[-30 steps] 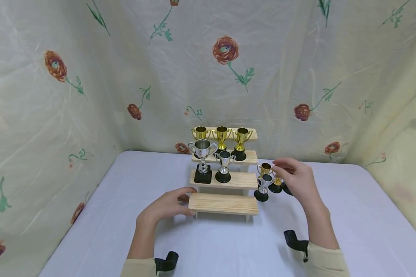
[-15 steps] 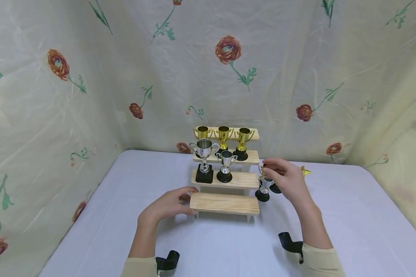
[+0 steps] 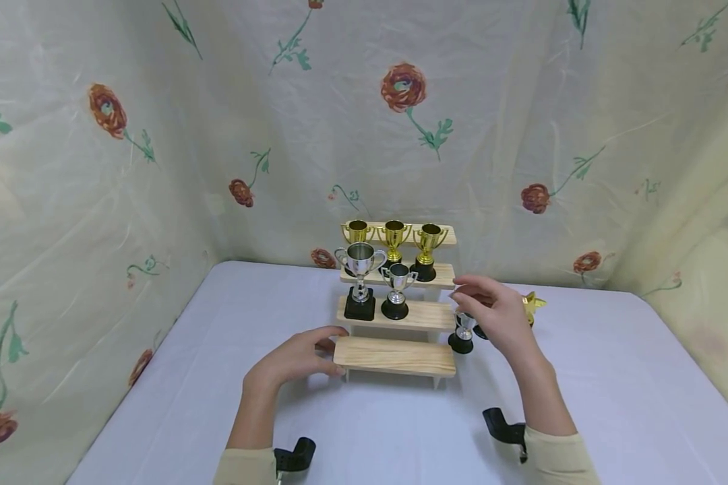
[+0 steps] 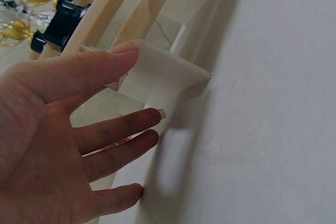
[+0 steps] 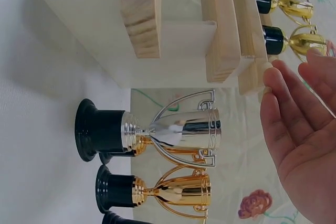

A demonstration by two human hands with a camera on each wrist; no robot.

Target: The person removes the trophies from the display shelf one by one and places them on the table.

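Note:
A stepped wooden shelf (image 3: 394, 357) stands mid-table. My left hand (image 3: 297, 357) is at the left end of its lowest step, the thumb (image 4: 123, 59) by the side panel and the other fingers extended. Over the small silver trophy (image 3: 464, 330), right of the shelf, hovers my right hand (image 3: 497, 313); its fingers hold nothing in the right wrist view. Gold trophies stand close to that silver one, including a gold trophy (image 5: 184, 188) in the right wrist view. On the shelf are a large silver trophy (image 3: 360, 259), a smaller silver trophy (image 3: 398, 277) and three gold trophies (image 3: 394, 234).
A gold star-topped trophy (image 3: 531, 306) shows partly behind the right hand. White cloth covers the table (image 3: 400, 431). Behind and on both sides hangs a flower-print curtain (image 3: 461, 87).
My right hand has moved left, from above the gold trophies to above the small silver trophy, uncovering the star trophy. The left hand stays at the shelf's end.

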